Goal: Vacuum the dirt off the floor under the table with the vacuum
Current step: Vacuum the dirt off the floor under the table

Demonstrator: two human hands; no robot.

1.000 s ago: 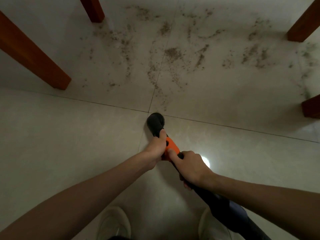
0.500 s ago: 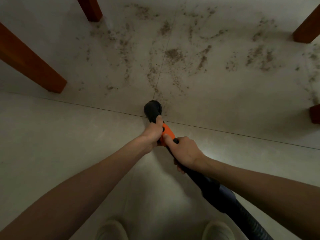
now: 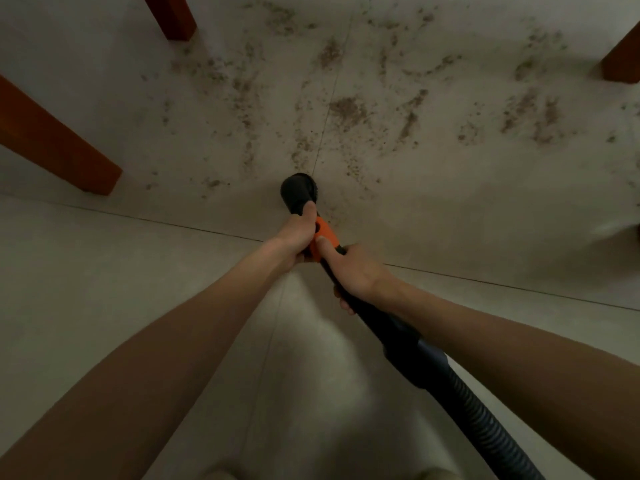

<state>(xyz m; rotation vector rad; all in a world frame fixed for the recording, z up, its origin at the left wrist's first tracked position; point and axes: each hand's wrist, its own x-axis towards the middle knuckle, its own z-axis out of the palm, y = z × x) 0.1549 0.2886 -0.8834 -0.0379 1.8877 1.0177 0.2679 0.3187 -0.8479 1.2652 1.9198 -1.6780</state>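
Since the earlier frames our vacuum nozzle [image 3: 298, 191] has advanced past the tile joint to the near fringe of the dirt [image 3: 346, 109], and our shoes have nearly left the bottom edge of view. Item one: left hand [image 3: 298, 233], fingers wrapped round the black neck of the vacuum just behind the nozzle, thumb laid forward along it. Item two: right hand [image 3: 349, 271], fingers clenched about the handle directly behind the left, thumb resting on the orange collar [image 3: 325, 237] between the two grips. Item three: ribbed hose [image 3: 485, 420], running back from beyond our right fingers to the lower right corner. Item four: dirt, brown crumbs and smears scattered over the pale floor [image 3: 104, 306] ahead of the fingertips, nearest specks just beside the nozzle. Item five: red-brown table legs [image 3: 59, 140], standing well apart on either side of the dirty patch.
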